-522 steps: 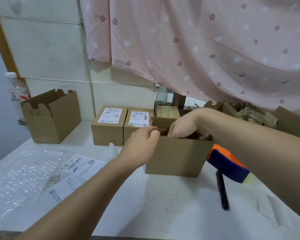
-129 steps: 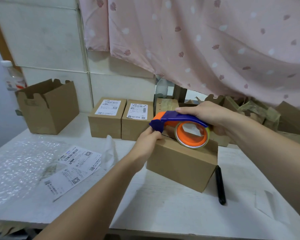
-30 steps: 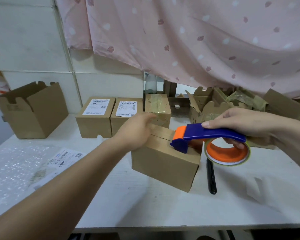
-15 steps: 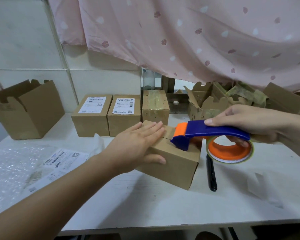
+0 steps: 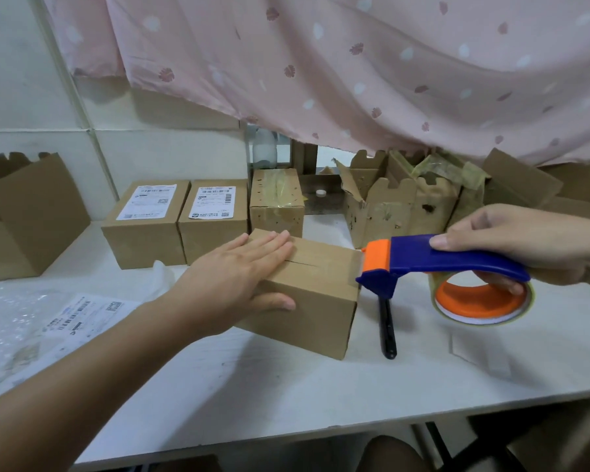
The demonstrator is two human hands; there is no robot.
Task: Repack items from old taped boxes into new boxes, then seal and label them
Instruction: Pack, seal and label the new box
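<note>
Small closed brown cardboard box [image 5: 314, 301] sits mid-bench, turned at an angle, on the white bench [image 5: 286, 386]. Left hand [image 5: 239, 277] lies flat on the box's top, fingers straight across the flap seam, thumb down the near face. It presses and grips nothing. Right hand [image 5: 525, 240] is curled round the handle of the blue-and-orange tape dispenser [image 5: 440, 260], thumb on top, fingers underneath by the clear tape roll on its orange core [image 5: 484, 301]. The dispenser's orange head sits at the box's top right edge (whether tape is stuck down there, can't tell).

A black pen [image 5: 387, 325] lies on the bench just right of the box, under the dispenser. Behind the box are two sealed brown boxes with white shipping labels [image 5: 147, 223] side by side, with an old taped brown box [image 5: 276, 202] just beside them. Torn open old cartons [image 5: 399, 206] are back right. An open empty-looking brown carton [image 5: 24, 212] is far left. Bubble wrap [image 5: 0, 328] and loose printed label sheets [image 5: 79, 315] lie front left. A pink patterned curtain [image 5: 355, 63] hangs above.
</note>
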